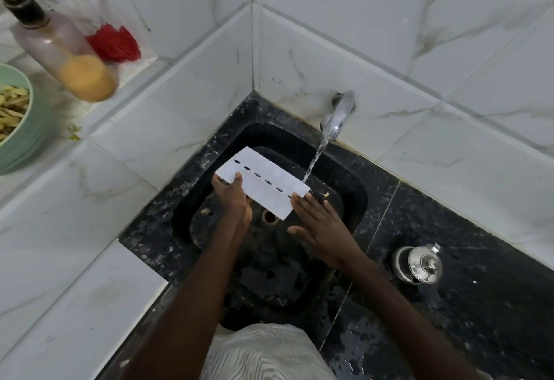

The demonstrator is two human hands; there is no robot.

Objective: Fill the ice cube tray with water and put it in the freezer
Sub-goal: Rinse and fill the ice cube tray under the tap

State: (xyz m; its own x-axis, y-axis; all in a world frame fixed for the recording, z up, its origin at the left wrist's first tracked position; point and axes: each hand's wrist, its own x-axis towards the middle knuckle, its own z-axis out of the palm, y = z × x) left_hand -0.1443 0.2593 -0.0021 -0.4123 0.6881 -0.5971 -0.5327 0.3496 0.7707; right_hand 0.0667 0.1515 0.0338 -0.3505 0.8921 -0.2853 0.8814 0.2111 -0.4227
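A white ice cube tray (pixel 263 182) with a row of small dark holes hangs over the black sink (pixel 353 188). My left hand (pixel 233 200) grips its left end, thumb on top. My right hand (pixel 320 227) touches the tray's right corner with its fingertips, fingers spread. Water streams from the chrome tap (pixel 337 116) and lands at the tray's far right edge.
A soap pump bottle (pixel 60 47) with orange liquid, a red scrubber (pixel 115 44) and a green bowl (pixel 27 128) of peelings sit on the white ledge at the left. A small steel lidded pot (pixel 419 264) stands on the black counter at the right. The sink drain (pixel 269 216) is under the tray.
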